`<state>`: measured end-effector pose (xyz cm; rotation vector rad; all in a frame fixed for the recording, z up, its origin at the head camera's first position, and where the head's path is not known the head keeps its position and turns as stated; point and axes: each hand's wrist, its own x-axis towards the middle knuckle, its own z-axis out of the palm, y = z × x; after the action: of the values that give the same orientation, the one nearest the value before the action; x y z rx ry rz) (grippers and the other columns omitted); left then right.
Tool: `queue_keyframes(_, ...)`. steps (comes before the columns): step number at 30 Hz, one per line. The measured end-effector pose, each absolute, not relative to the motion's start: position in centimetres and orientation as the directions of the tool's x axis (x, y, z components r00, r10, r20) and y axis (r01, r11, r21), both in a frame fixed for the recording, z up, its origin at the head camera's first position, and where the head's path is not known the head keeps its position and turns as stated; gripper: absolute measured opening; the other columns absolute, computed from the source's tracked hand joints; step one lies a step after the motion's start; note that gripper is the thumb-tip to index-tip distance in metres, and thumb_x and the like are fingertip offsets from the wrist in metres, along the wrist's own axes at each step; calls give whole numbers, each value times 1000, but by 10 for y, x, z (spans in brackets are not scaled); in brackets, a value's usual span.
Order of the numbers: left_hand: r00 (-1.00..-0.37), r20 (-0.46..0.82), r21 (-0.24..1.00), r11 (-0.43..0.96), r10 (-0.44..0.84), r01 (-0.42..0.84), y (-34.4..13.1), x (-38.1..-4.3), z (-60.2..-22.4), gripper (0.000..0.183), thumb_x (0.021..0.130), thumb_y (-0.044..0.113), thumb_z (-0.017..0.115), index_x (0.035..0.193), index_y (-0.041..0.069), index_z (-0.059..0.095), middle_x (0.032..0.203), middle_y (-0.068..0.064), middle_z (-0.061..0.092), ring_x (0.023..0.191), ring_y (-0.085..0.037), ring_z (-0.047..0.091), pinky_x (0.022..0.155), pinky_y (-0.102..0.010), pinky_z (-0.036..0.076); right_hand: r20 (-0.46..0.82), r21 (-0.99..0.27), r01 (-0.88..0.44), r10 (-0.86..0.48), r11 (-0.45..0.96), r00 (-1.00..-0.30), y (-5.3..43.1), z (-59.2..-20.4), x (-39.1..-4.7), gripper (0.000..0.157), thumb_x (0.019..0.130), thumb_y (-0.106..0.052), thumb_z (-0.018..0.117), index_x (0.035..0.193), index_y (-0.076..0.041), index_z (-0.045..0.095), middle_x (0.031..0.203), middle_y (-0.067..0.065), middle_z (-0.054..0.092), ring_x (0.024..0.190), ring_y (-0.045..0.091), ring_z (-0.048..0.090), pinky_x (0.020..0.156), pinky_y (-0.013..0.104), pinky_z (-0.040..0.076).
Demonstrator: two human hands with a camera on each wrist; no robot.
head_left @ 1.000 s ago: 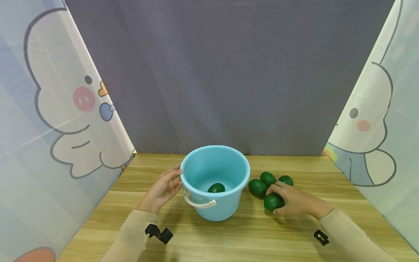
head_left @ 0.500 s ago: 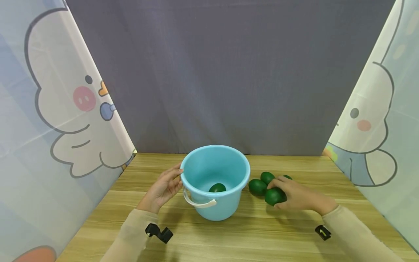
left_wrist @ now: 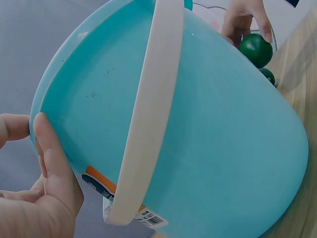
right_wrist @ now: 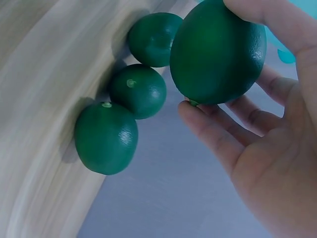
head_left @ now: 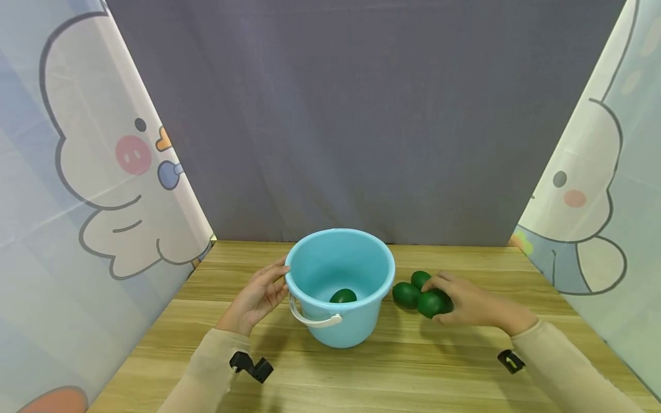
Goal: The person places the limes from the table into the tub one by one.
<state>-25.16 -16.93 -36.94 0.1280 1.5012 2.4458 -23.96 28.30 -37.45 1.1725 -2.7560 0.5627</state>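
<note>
A light-blue bucket [head_left: 343,330] with a white handle [head_left: 317,323] stands upright on the table, one green lime [head_left: 343,296] lying inside. My left hand [head_left: 260,295] is at the bucket's left rim; in the left wrist view its thumb and a finger pinch that rim. To the right of the bucket, my right hand [head_left: 472,307] holds another lime [right_wrist: 218,54] between thumb and fingertips, raised a little off the table. Three more limes sit close by: one nearest the bucket [right_wrist: 156,39], a middle one [right_wrist: 137,90] and a third [right_wrist: 106,139], which the hand hides in the head view.
The wooden table [head_left: 330,381] ends at a grey curtain [head_left: 361,126] at the back. Cartoon-printed cloths hang at the left [head_left: 93,241] and right [head_left: 594,189]. A label [left_wrist: 151,216] is stuck on the bucket near its handle.
My right hand has taken a firmer grip on the lime and lifted it slightly, up and away from the front. The left hand and the bucket have stayed put.
</note>
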Motion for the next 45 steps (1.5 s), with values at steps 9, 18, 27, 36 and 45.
queue_keyframes(9, -957, -51, 899, -404, 286, -168, -169, -251, -370, 62, 100, 7, 54, 156, 0, 28, 143, -14, 42, 80, -5, 62, 66, -10, 53, 261, -259, -726, -677, 637, -688, 280, -360, -238, 47, 79, -17, 85, 120, -10, 61, 114, 4, 54, 96, 16, 56, 75, 32, 56)
queue_keyframes(18, -957, -54, 878, -443, 283, -181, -168, -250, -369, 60, 100, 6, 52, 155, 1, 29, 128, -10, 52, 75, -6, 64, 64, -11, 54, 301, -232, -748, -686, 622, -663, 278, -353, -240, 48, 81, -21, 85, 122, -11, 61, 117, 2, 54, 96, 14, 56, 75, 31, 56)
queue_keyframes(27, -955, -51, 873, -451, 291, -184, -168, -250, -369, 59, 101, 6, 51, 155, 0, 28, 127, -9, 52, 76, -6, 63, 64, -11, 54, 317, -202, -764, -697, 612, -643, 274, -344, -240, 48, 80, -16, 85, 121, -8, 62, 118, 3, 56, 98, 16, 57, 74, 32, 56)
queue_keyframes(36, -955, -50, 873, -453, 291, -183, -170, -250, -369, 59, 100, 6, 53, 154, 0, 30, 128, -11, 52, 75, -6, 63, 64, -12, 54, 360, -200, -782, -698, 590, -619, 272, -334, -240, 48, 78, -17, 85, 120, -10, 63, 115, -2, 57, 93, 8, 56, 72, 29, 55)
queue_keyframes(45, -955, -52, 874, -450, 291, -184, -170, -249, -368, 59, 100, 6, 53, 155, 1, 30, 129, -11, 51, 76, -7, 64, 64, -12, 54, 423, -130, -800, -697, 586, -579, 269, -325, -240, 51, 76, -14, 87, 121, -12, 63, 114, -3, 56, 91, 7, 56, 72, 29, 56)
